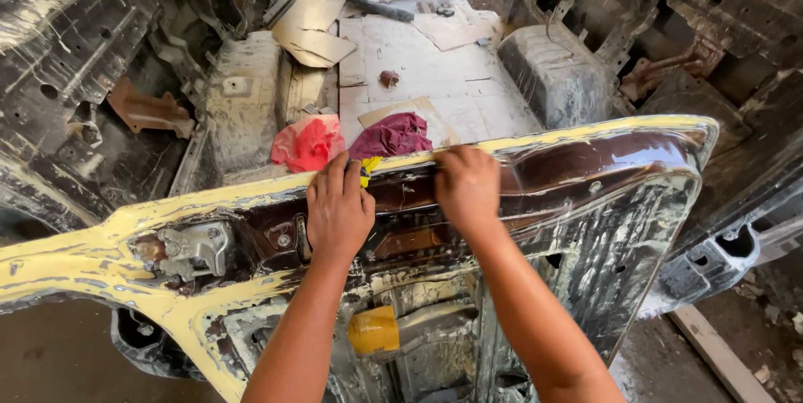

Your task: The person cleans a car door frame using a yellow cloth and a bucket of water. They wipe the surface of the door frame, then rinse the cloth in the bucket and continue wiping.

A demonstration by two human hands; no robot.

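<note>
Both hands clamp over the top edge of the yellow-primed car door (535, 202): the left hand (339, 206) curls its fingers over the rim, pinching a small yellow scrap (369, 169) against it, and the right hand (467, 185) presses fisted beside it. The door stands tilted at the rear of a stripped vehicle shell. Its raw sheet-metal rim could cut the fingers if the door slips. Behind it, red rags (308, 142) and cardboard sheets (311, 30) on the bare floor pan (435, 68) could snag it.

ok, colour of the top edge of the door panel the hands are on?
Pale yellow, patchy, on the door panel; head view shows it best.
</note>
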